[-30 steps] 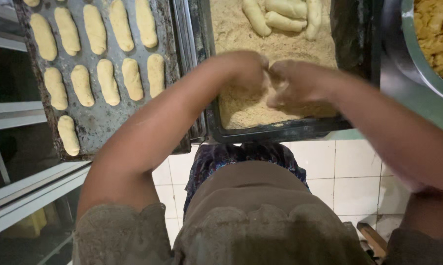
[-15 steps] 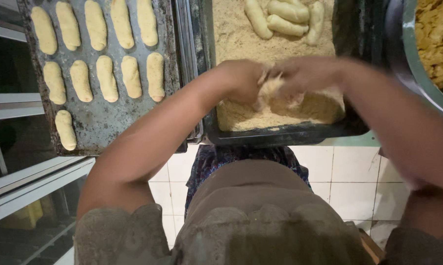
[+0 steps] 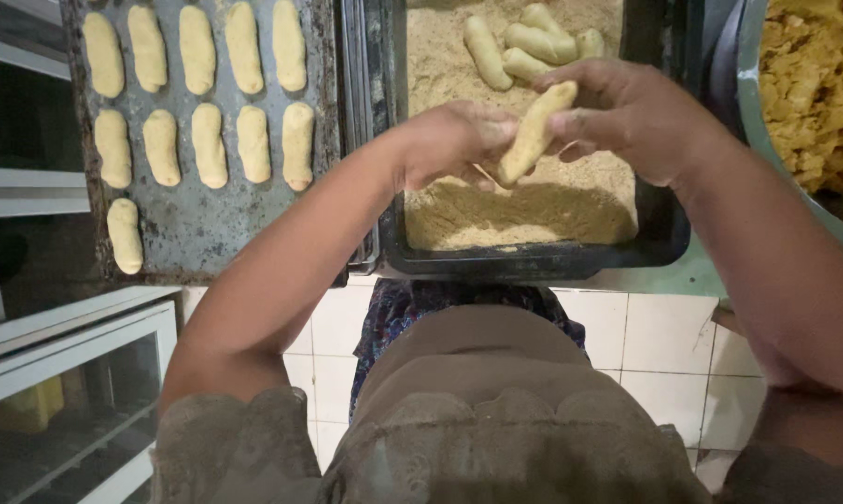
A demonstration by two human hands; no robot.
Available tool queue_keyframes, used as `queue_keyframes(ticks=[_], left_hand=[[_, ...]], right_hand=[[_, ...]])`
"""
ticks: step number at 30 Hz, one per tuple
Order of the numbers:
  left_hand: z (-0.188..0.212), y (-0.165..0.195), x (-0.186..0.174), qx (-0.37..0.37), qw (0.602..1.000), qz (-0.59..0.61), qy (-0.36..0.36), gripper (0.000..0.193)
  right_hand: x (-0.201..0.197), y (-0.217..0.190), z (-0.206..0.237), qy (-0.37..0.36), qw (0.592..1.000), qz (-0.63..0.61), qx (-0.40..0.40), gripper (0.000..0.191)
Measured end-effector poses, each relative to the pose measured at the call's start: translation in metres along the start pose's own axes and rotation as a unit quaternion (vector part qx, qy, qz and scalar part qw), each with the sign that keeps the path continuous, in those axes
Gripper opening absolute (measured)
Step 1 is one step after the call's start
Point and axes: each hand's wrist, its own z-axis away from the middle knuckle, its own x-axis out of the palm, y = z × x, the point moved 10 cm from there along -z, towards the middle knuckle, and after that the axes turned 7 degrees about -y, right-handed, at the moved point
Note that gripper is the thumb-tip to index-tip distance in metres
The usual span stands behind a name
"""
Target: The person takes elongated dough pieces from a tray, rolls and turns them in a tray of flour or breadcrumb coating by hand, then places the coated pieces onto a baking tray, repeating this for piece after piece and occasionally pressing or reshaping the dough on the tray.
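A: While both hands sat down in the crumbs half a second ago, now they're lifted, and a dough log [image 3: 533, 131] is up between them. So it's been raised clear of the coating, crumbed.

B: Grip?

A: Left hand [image 3: 459, 145] curled loosely round the log's lower end, fingers partly closed. Right hand [image 3: 636, 117] pinches the upper end with thumb and fingertips, other fingers relaxed, not clenched. Log is tilted, just above the crumb bed, not touching it.

B: What's under it?

A: Dark tray [image 3: 533, 261] filled with tan breadcrumbs [image 3: 524, 210], piled toward the near edge. Four more logs [image 3: 524, 47] lie together on the crumbs at the far end, well apart from the held one.

B: Further out?

A: Left of it, touching edges, a worn metal baking sheet [image 3: 197, 233] with eleven shaped pieces [image 3: 207, 145] in rows. Far right, a metal bowl [image 3: 753, 121] of yellow dough [image 3: 814, 84]. All on the desk; white tiled floor [image 3: 655, 345] below.
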Motion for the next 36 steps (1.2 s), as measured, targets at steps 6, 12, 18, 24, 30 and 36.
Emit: queue_keyframes(ticks=[6, 12, 18, 24, 30, 36], left_hand=[[-0.008, -0.009, -0.006, 0.045, 0.997, 0.04, 0.057, 0.042], [0.001, 0.021, 0.016, 0.275, 0.916, -0.2, 0.211, 0.081], [0.026, 0.011, 0.03, 0.058, 0.76, -0.574, 0.298, 0.073], [0.102, -0.002, -0.014, 0.17, 0.765, -0.489, 0.384, 0.054], [0.282, -0.101, -0.108, 0.28, 0.75, -0.302, 0.518, 0.045], [0.411, -0.197, -0.147, 0.191, 0.738, -0.251, 0.596, 0.035]], right_hand=[[-0.011, 0.016, 0.002, 0.022, 0.998, -0.063, -0.018, 0.044], [-0.02, 0.013, 0.009, 0.096, 0.981, 0.163, -0.036, 0.04], [-0.005, -0.003, 0.022, 0.094, 0.888, 0.439, -0.101, 0.037], [0.049, -0.06, 0.018, 0.149, 0.865, 0.44, -0.191, 0.034], [0.221, -0.118, -0.05, 0.086, 0.908, 0.257, -0.321, 0.033], [0.406, -0.078, -0.191, -0.119, 0.972, 0.158, -0.126, 0.058]])
